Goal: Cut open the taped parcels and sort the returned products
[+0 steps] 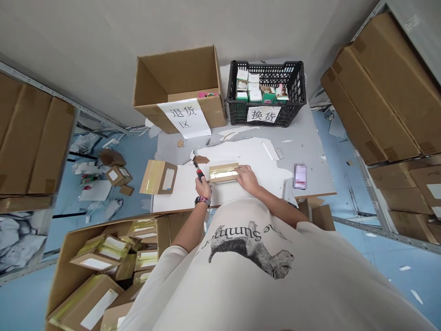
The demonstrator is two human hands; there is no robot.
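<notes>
The left hand point(203, 187) wraps its fingers point(201, 183) tightly around a red-and-black utility knife point(197, 169), while the right hand point(246, 179) lies with fingers spread on a taped cardboard box point(223, 173). The box sits on the tabletop point(303, 138) between both hands, well in front of a black plastic crate point(292, 110). It looks light and stiff, with slippery tape, so its side edges seem the surest hold.

A grey counter point(303, 156) carries an open cardboard box point(179, 87), a black plastic crate point(265, 80), a white sheet point(257, 154), a small carton point(158, 177), a taped package point(223, 173), and a blurred flat object point(300, 176).
</notes>
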